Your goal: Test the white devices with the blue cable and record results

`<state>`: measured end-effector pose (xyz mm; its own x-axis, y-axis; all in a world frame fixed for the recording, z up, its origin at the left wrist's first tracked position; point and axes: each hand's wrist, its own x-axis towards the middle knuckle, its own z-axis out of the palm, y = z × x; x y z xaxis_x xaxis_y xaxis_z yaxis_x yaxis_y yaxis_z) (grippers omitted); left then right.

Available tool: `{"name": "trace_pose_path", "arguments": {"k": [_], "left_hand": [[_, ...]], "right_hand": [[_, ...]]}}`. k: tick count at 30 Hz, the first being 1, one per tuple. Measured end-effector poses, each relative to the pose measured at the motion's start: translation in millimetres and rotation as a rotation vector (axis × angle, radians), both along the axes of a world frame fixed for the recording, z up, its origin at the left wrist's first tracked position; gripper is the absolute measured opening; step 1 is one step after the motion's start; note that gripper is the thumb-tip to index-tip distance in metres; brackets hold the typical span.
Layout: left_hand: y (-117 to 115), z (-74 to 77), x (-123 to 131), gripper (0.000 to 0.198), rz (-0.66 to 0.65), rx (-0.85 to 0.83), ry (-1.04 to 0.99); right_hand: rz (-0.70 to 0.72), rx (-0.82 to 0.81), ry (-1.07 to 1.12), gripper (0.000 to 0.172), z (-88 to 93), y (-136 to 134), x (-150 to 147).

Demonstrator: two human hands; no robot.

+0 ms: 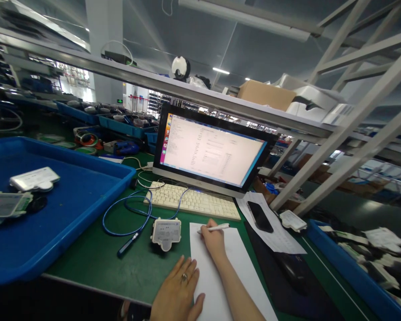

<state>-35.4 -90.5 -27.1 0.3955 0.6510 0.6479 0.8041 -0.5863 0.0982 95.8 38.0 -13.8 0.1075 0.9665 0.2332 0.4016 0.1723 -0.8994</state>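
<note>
White paper, a plain rectangular sheet (220,272), lies on the green bench mat (96,258) directly in front of the cream keyboard (194,200), its long axis running from the keyboard back toward you. Your right hand (214,240) sits on the sheet's far end, nearest the keyboard, fingers pinched around a slim white pen (215,228). The pen's long axis lies almost crosswise to the sheet, its tail toward the black phone (259,216) and its tip pointing left, at or just above the paper near the top left corner; contact cannot be confirmed.

Your left hand (178,292) lies flat, palm down, fingers together and slightly fanned, on the sheet's left edge at the end away from the keyboard. It holds nothing; a ring shows on one finger. The right hand is clearly the one nearer the keyboard end.

Left of the sheet, just before the keyboard's left end, rests a small white box-shaped device (166,232) with a blue cable (127,218) looping beside it. A large blue plastic tray (70,209) stands farther left of the keyboard.
</note>
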Motion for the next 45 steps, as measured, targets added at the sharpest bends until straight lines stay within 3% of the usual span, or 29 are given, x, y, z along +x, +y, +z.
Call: {"name": "trace_pose_path", "arguments": {"k": [5,15,45], "left_hand": [[-1.3,-5.9,4.1,0.034,0.025,-0.038,-0.075],[-3.0,3.5,1.6,0.035,0.026,-0.036,-0.044],[-1.9,0.7,0.3,0.035,0.029,-0.012,0.002]], "right_hand": [[0.033,-0.022,-0.017,0.020,-2.6,-0.8,-0.7],[0.024,-0.022,-0.054,0.021,-0.7,-2.2,-0.7],[-0.020,0.018,-0.015,0.021,-0.7,-1.1,1.3]]}}
